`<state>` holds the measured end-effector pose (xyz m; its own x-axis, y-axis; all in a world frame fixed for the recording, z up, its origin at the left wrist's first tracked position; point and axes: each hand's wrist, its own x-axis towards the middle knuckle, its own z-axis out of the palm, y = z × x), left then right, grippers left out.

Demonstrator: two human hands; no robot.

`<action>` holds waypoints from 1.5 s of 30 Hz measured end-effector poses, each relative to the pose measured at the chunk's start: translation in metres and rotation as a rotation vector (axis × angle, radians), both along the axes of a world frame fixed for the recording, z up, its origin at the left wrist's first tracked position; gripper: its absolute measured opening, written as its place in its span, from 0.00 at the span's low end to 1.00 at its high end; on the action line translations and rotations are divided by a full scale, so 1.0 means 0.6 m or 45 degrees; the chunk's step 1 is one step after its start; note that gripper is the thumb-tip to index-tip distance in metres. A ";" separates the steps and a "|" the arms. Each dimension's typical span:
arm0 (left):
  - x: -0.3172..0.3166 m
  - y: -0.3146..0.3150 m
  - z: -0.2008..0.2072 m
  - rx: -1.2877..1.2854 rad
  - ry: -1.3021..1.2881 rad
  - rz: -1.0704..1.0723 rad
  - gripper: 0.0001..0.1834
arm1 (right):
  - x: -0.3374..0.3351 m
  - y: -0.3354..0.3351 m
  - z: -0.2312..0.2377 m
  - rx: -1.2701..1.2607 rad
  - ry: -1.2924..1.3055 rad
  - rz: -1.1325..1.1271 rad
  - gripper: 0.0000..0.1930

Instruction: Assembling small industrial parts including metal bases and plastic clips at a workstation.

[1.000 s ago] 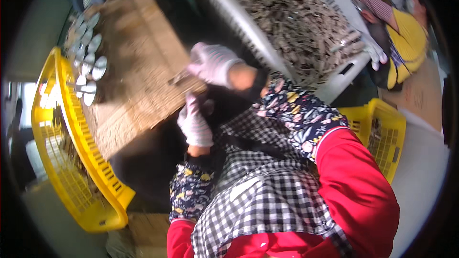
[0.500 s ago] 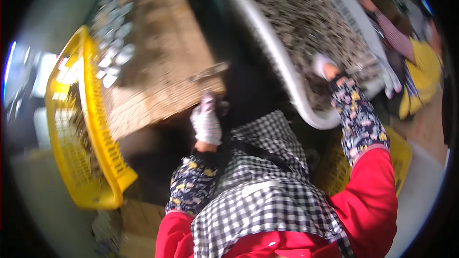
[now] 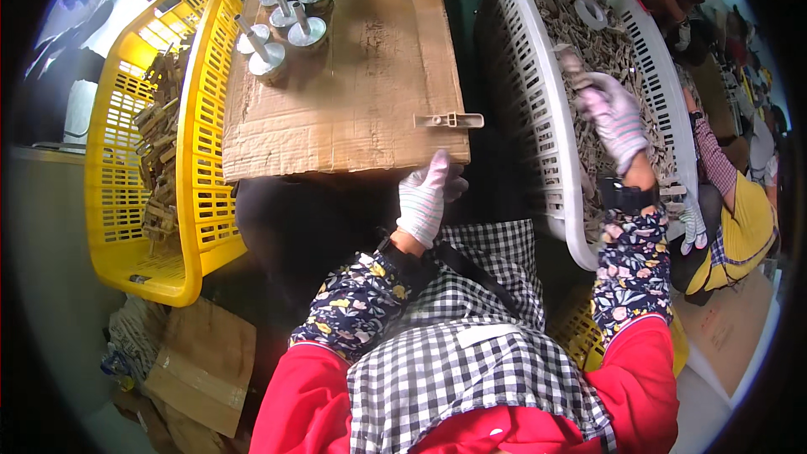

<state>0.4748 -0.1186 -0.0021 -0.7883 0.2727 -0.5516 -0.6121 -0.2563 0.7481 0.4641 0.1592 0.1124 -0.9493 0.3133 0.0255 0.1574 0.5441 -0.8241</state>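
Note:
My left hand [image 3: 423, 204], in a striped white glove, is at the near right corner of a cardboard sheet [image 3: 353, 118]. Its thumb lies over the edge, with the fingers curled below and partly hidden. Just beyond the thumb, a slim beige plastic part [image 3: 450, 120] rests on the cardboard. Over a white basket [image 3: 551, 118] of similar loose parts [image 3: 551, 4], my gloved right hand [image 3: 614, 118] is closed on a beige part [image 3: 572, 63]. That part is blurred by motion.
Several metal discs with upright rods [image 3: 308, 31] stand on the cardboard's far left. A yellow basket [image 3: 197, 160] holding brownish parts stands at left. A white ring [image 3: 591, 13] lies in the white basket. Another person's gloved hand [image 3: 693, 229] is beside that basket at right.
The view has shifted and sharpened. My right hand has risen from among the loose parts, with a beige part now in its fingers. My left hand stays at the cardboard's edge.

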 end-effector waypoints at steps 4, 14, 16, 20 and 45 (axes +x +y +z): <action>-0.001 0.003 0.002 0.067 -0.025 0.043 0.23 | -0.080 -0.129 -0.048 -0.119 -0.167 0.439 0.09; 0.002 0.006 0.016 0.029 -0.026 0.024 0.24 | -0.138 -0.146 -0.139 -0.580 -0.500 0.270 0.09; 0.002 0.004 0.011 0.024 -0.026 0.016 0.24 | -0.139 -0.144 -0.144 -0.599 -0.507 0.264 0.10; 0.003 0.002 0.003 0.006 0.006 -0.011 0.24 | -0.143 -0.139 -0.149 -0.640 -0.513 0.263 0.10; 0.006 0.007 -0.003 -0.059 0.127 0.037 0.27 | -0.104 -0.144 -0.023 0.365 -0.517 0.204 0.23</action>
<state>0.4787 -0.1142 -0.0037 -0.8469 0.2251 -0.4818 -0.5272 -0.2362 0.8162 0.4018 0.0729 0.0988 -0.9361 0.1979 -0.2909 0.3297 0.7822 -0.5286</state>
